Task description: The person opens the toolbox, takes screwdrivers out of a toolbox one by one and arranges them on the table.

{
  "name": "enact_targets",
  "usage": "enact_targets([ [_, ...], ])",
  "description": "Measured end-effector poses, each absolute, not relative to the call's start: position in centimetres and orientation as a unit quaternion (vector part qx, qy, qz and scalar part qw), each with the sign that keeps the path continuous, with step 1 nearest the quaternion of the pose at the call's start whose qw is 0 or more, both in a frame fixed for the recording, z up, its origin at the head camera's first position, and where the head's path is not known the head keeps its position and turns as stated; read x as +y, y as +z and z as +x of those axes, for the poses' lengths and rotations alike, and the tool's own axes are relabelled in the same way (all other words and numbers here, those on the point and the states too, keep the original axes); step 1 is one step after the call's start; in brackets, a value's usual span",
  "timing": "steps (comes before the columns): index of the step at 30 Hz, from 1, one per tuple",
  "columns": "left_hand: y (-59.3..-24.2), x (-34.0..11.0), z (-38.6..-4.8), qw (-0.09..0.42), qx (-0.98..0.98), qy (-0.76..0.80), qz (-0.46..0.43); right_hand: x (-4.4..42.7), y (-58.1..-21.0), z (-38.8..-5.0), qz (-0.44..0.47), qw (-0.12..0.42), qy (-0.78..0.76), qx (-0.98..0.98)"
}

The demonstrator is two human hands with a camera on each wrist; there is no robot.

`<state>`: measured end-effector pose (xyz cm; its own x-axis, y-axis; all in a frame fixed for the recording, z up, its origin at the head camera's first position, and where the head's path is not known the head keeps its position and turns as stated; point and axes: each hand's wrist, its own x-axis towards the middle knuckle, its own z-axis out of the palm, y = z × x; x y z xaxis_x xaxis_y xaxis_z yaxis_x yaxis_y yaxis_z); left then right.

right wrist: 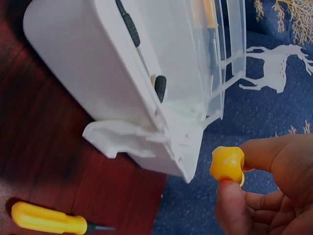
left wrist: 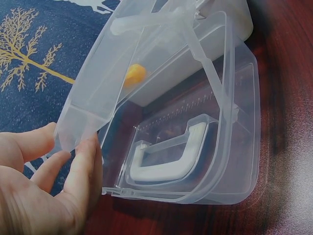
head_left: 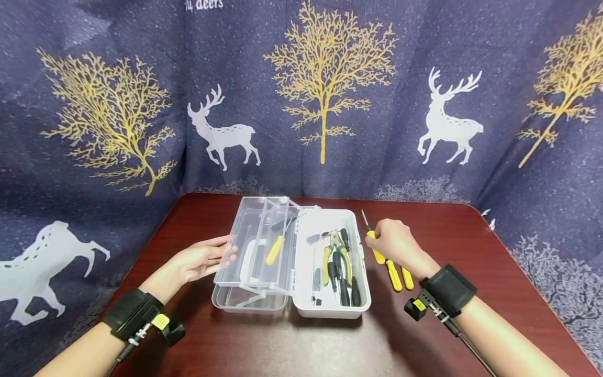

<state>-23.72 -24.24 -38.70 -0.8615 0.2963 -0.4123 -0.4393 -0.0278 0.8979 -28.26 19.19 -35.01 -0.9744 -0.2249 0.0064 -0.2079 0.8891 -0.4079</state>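
Observation:
My left hand (head_left: 200,260) pinches the edge of a clear plastic tray (left wrist: 93,93), which stands raised on hinged arms over the open lid (head_left: 221,301) of a toolbox. Inside that tray lies a yellow-handled screwdriver (head_left: 275,250). My right hand (head_left: 395,242) is just right of the white toolbox base (head_left: 332,312). Between its thumb and fingers it holds another yellow-handled screwdriver (head_left: 378,255), whose shaft points away; the right wrist view shows the end of this handle (right wrist: 228,163). Pliers (head_left: 349,267) and several black-handled screwdrivers (head_left: 355,293) lie in the base.
Two more yellow-handled screwdrivers (head_left: 394,276) (head_left: 408,278) lie on the dark red table (head_left: 476,246), near my right wrist. A white handle (left wrist: 168,166) is on the clear lid. A blue cloth (head_left: 348,178) with trees and deer hangs behind the table.

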Motion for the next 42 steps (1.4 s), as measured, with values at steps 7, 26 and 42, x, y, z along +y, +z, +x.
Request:
enact_targets([
  [7,-38.8,-24.3,-23.8,0.257,0.649,0.714,-0.056,20.6,-34.9,-28.1,-0.103,0.02,-0.208,0.972],
  [26,-38.7,-24.2,-23.7,0.259,0.646,0.717,-0.044,24.2,-34.8,-27.8,-0.086,-0.004,-0.173,0.981],
  [42,-38.7,-24.1,-23.7,0.258,0.65,0.713,-0.053,27.1,-35.3,-27.5,-0.063,0.008,-0.157,0.986],
])
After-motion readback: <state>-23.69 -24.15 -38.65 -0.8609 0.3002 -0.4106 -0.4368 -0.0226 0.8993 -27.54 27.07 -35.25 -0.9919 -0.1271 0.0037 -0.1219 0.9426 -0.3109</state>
